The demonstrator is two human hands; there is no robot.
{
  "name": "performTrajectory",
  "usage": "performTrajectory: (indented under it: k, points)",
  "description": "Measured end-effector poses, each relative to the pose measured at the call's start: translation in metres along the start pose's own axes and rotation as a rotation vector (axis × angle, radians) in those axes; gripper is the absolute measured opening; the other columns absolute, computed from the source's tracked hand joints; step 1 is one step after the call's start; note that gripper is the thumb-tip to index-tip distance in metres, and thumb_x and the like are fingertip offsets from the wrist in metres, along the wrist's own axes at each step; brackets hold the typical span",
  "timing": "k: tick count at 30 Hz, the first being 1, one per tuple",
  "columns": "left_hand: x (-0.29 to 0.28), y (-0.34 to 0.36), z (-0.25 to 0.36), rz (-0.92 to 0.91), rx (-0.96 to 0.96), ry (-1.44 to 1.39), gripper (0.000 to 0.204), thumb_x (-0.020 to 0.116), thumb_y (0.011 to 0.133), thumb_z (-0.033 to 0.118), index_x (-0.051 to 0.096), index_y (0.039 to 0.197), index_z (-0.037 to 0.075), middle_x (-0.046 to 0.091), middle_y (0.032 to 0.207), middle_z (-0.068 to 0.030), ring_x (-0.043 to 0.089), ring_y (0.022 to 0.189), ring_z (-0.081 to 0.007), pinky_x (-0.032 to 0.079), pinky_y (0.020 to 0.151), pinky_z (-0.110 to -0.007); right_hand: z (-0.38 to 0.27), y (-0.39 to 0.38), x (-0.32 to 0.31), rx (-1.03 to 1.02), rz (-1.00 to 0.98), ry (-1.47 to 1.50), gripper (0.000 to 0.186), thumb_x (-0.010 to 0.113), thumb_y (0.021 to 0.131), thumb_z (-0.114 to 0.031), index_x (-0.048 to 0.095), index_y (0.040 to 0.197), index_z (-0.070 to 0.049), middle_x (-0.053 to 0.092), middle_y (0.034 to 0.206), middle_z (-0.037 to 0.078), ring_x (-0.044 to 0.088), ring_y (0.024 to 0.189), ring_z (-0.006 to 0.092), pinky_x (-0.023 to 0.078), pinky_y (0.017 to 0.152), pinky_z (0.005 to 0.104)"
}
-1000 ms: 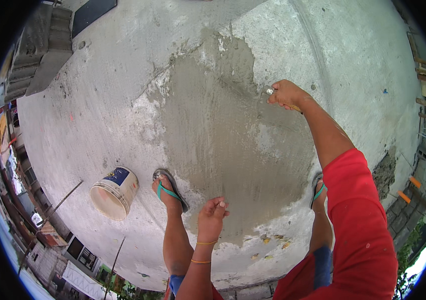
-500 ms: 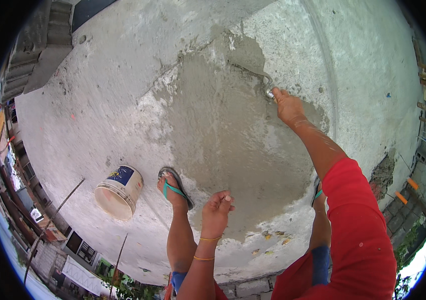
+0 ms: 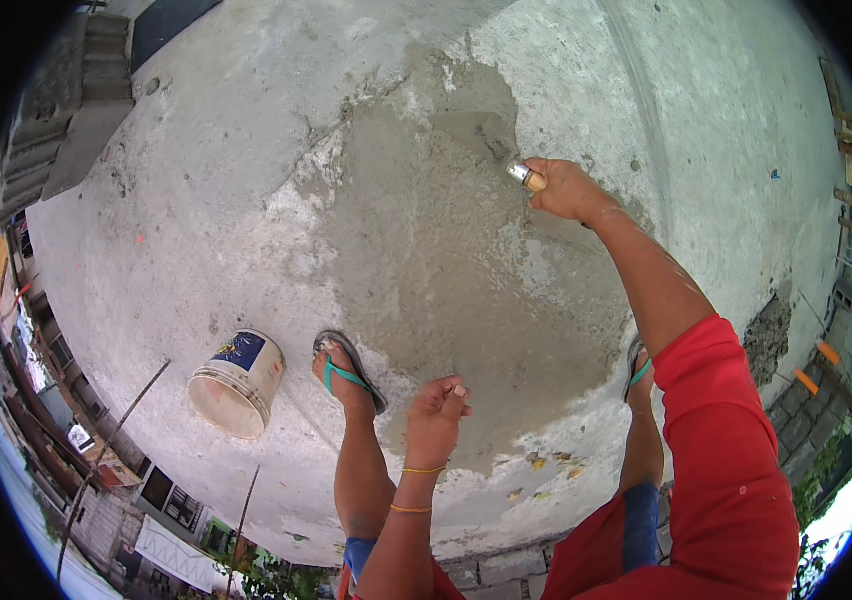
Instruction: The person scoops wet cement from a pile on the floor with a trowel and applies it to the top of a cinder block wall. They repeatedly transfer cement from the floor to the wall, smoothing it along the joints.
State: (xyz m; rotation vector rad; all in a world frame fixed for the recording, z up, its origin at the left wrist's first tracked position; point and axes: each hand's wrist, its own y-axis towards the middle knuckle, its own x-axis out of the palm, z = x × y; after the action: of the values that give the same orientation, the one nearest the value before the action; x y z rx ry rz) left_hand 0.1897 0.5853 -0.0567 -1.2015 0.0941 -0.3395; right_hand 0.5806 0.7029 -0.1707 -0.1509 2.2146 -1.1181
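My right hand (image 3: 564, 190) is closed around the wooden handle of a trowel (image 3: 521, 175) with a metal ferrule. The trowel's blade, grey with mortar, lies nearly flat on the upper right part of a wet mortar patch (image 3: 446, 260), and its outline blends into the grey. Nearer to me, my left hand (image 3: 438, 405) hangs over the lower part of the patch with its fingers curled in and the thumb against them. Nothing shows in it. Two thin yellow bands circle that wrist.
A whitish bucket (image 3: 238, 385) with a blue label lies tipped on its side at left. My feet in flip-flops (image 3: 351, 375) straddle the patch's lower part. Corrugated sheets (image 3: 71, 110) are at the far left; a rough broken hole (image 3: 768, 340) is at right. Dry leaves (image 3: 551, 462) lie near the patch.
My right hand has moved slightly up and left and turned, so the wooden handle now shows. The trowel blade, seen edge-on before, now lies flatter. My left hand stays about the same.
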Motion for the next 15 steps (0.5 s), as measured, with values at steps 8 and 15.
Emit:
performTrajectory:
  k: [8,15]
  points:
    - [-0.014,-0.003,0.003,0.006,0.033,-0.037,0.027,0.065,0.107,0.021,0.066,0.126,0.002,0.072,0.106,-0.0067,0.067,0.088,-0.0136,0.056,0.08,-0.028,0.012,0.055,-0.009,0.007,0.416,-0.404,0.066,0.07,0.096,-0.014,0.047,0.156,-0.025,0.064,0.125,0.015,0.068,0.111,0.0373,0.056,0.092,0.0494]
    - [-0.024,-0.006,0.024,0.015,0.046,-0.04,0.027,0.063,0.107,0.021,0.066,0.127,0.003,0.074,0.104,-0.0062,0.068,0.083,-0.0135,0.055,0.079,-0.028,0.1,-0.099,0.127,0.05,0.057,-0.543,0.068,0.065,0.1,-0.018,0.04,0.161,-0.031,0.058,0.124,0.01,0.063,0.117,0.0347,0.051,0.096,0.0501]
